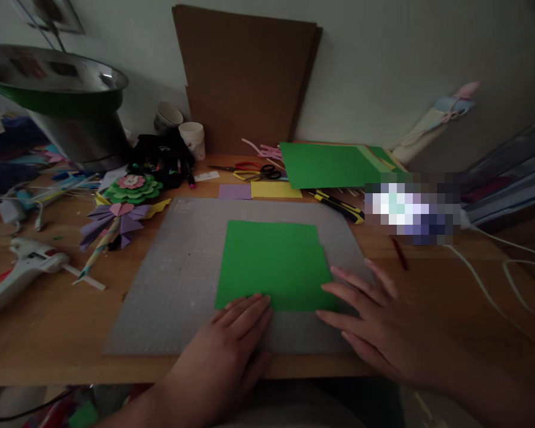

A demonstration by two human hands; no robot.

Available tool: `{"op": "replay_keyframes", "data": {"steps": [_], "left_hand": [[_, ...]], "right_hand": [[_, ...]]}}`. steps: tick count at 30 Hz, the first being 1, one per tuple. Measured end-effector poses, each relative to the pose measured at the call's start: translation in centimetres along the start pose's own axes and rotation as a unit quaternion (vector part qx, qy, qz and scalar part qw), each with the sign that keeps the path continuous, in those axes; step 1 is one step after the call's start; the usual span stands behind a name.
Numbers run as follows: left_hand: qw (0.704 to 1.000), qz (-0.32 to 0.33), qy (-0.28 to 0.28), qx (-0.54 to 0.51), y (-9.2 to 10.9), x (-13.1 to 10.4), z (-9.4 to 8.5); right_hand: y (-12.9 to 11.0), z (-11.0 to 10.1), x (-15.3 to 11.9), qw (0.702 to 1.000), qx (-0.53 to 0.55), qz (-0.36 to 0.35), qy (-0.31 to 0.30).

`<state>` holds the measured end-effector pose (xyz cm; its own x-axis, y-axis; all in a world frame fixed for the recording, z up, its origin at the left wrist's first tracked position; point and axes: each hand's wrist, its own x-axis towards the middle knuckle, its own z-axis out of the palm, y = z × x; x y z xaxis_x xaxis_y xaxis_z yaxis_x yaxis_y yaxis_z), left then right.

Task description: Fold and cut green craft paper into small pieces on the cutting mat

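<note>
Near to far, taking the grey cutting mat [173,279] as landmark: at its near side, the left hand [229,345] lies with fingers close together and flat on the near edge of the green sheet [274,261]; the right hand [387,333], fingers spread wide, reaches in from the mat's right, its tips at the sheet's right edge, contact uncertain. Neither hand pinches anything. The sheet lies flat on the mat, right of its middle, extending beyond the left fingers and leftward from the right ones; it is nearly square, so no long axis can be told, and both hands are about equally near. Counted on the worktop [62,356]: one sheet on the mat; left of the mat, one glue gun [35,261] and one paper flower [138,189]; beyond it, one purple card [235,191], one yellow card [276,189] and two cups [192,138]
</note>
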<state>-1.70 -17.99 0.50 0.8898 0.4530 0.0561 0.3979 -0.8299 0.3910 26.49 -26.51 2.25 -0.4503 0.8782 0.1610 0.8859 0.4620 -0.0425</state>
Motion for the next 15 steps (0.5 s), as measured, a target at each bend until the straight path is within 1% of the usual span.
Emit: {"op": "replay_keyframes", "data": {"steps": [4, 9, 15], "left_hand": [[1.000, -0.008, -0.002, -0.004, 0.0, -0.1, 0.1], [1.000, -0.010, -0.015, 0.001, 0.0, -0.1, -0.1], [1.000, -0.013, -0.022, 0.011, 0.1, 0.0, -0.3]], "right_hand": [[0.6, -0.2, -0.9, 1.000, -0.021, 0.008, -0.013], [1.7, -0.7, -1.9, 0.995, -0.072, -0.037, -0.058], [2.3, -1.0, -2.6, 0.994, -0.080, -0.038, -0.060]]}}
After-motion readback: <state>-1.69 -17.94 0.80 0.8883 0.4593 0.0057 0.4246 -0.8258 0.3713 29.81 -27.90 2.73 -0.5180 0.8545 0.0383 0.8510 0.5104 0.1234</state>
